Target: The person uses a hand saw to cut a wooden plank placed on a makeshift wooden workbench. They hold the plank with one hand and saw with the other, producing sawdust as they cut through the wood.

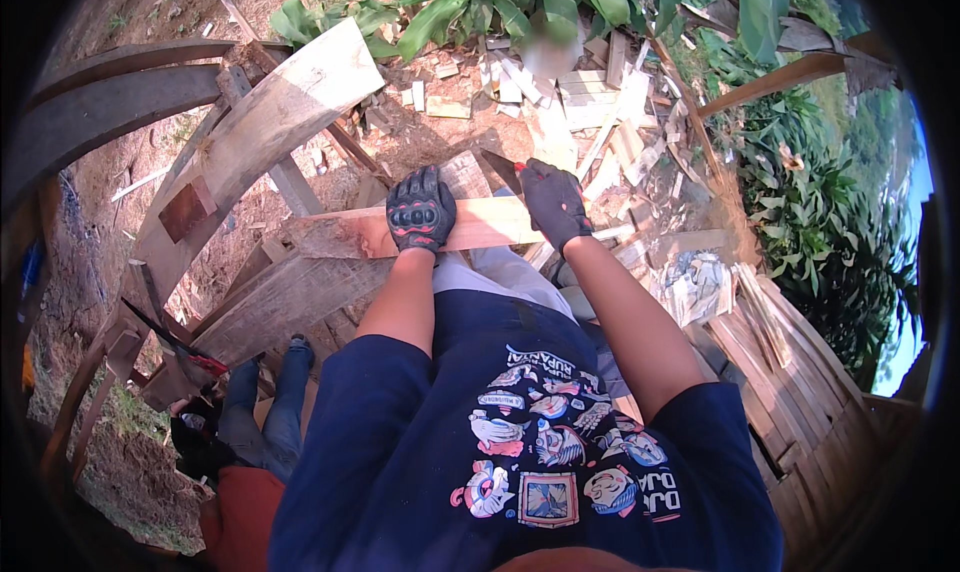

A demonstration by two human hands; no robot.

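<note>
A pale reddish wooden plank (485, 224) lies crosswise in front of my body. My left hand (421, 210), in a black glove with red trim, grips it from above, its fingers curled over the far edge. Just past the plank's right end, my right hand (555, 204), in a dark glove, is closed round a handsaw (503, 170) with some red at the handle. Its dark blade points up and left; much of the tool is hidden by the glove. A short wooden block (465, 175) sits beyond the plank, between my hands.
Large curved timbers (265, 122) stand on the left. A second saw with a red handle (207, 363) is at the lower left, near another person's legs (268, 412). Wood offcuts (590, 97) litter the ground ahead. Stacked boards (790, 372) lie right; leafy plants (820, 212) grow beyond.
</note>
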